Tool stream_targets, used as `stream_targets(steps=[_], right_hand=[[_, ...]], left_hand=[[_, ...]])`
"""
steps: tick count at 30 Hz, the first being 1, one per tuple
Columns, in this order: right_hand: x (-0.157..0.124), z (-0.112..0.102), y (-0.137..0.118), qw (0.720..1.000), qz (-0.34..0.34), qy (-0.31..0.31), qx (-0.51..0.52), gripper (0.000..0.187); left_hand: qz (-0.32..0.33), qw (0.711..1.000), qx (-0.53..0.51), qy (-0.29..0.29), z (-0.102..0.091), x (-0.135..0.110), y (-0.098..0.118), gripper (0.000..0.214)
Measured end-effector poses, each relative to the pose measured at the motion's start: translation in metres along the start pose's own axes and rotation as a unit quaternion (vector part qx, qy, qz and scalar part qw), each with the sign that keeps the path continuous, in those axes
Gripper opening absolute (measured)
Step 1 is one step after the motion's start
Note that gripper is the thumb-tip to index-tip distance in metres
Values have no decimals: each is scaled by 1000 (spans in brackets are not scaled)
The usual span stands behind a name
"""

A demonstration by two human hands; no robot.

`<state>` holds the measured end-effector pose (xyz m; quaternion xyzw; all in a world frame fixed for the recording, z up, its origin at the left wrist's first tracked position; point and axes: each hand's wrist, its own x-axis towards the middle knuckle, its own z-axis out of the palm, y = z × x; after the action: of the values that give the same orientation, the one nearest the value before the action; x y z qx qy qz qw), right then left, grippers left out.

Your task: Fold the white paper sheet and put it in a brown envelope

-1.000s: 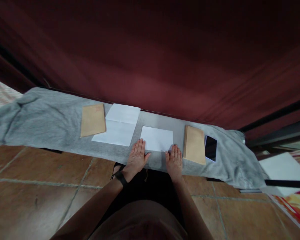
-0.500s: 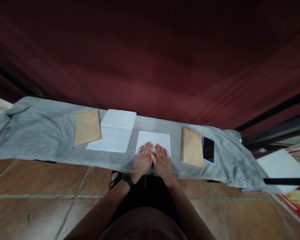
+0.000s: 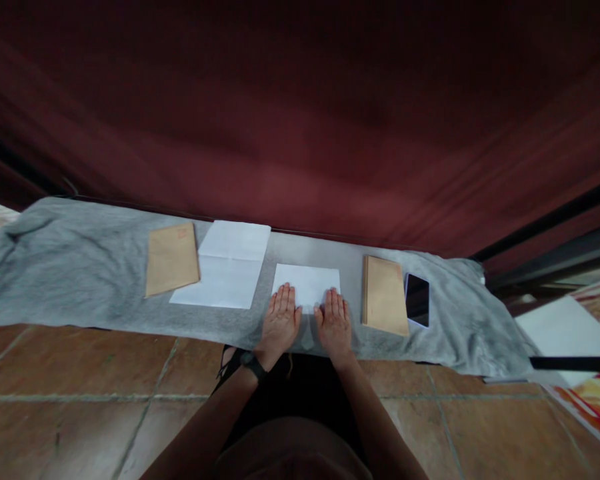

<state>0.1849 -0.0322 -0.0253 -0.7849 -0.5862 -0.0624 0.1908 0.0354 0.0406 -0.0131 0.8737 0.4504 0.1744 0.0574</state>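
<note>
A folded white sheet of paper (image 3: 307,280) lies flat on the grey cloth in front of me. On its near left corner my left hand (image 3: 281,319) rests palm down, fingers stretched forward. My right hand (image 3: 335,321) lies the same way on the near right part of the sheet, with the thumb out to the side. Neither hand grips anything. Left of the sheet is a larger white paper (image 3: 230,270) with a crease across it, and a brown envelope (image 3: 173,260) overlaps its left side.
A stack of brown envelopes (image 3: 386,295) lies to the right, beside a phone (image 3: 417,299). The grey cloth (image 3: 95,267) covers a long narrow surface along a dark red curtain (image 3: 300,147). White paper (image 3: 567,333) and a black bar (image 3: 575,363) are at far right.
My hands have moved apart along the near edge of the folded sheet, left hand to the left and right hand to the right. The papers and envelopes lie as before.
</note>
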Motion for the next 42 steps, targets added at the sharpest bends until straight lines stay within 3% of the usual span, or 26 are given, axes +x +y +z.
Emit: stream_targets(steps=[9, 13, 21, 35, 42], right_hand=[[-3, -1, 3, 999, 41, 15, -28, 60], [-2, -2, 0, 998, 43, 15, -44, 60], [-2, -1, 0, 998, 53, 11, -42, 60], [8, 0, -5, 998, 45, 45, 9, 56], [40, 11, -28, 996, -57, -40, 63, 48]], left_hand=[[-62, 997, 13, 48, 2, -4, -12, 60], [-77, 994, 21, 70, 1, 2, -8, 59], [26, 999, 15, -39, 14, 28, 24, 59], [11, 999, 39, -16, 14, 33, -4, 61], [13, 998, 50, -38, 15, 33, -6, 59]])
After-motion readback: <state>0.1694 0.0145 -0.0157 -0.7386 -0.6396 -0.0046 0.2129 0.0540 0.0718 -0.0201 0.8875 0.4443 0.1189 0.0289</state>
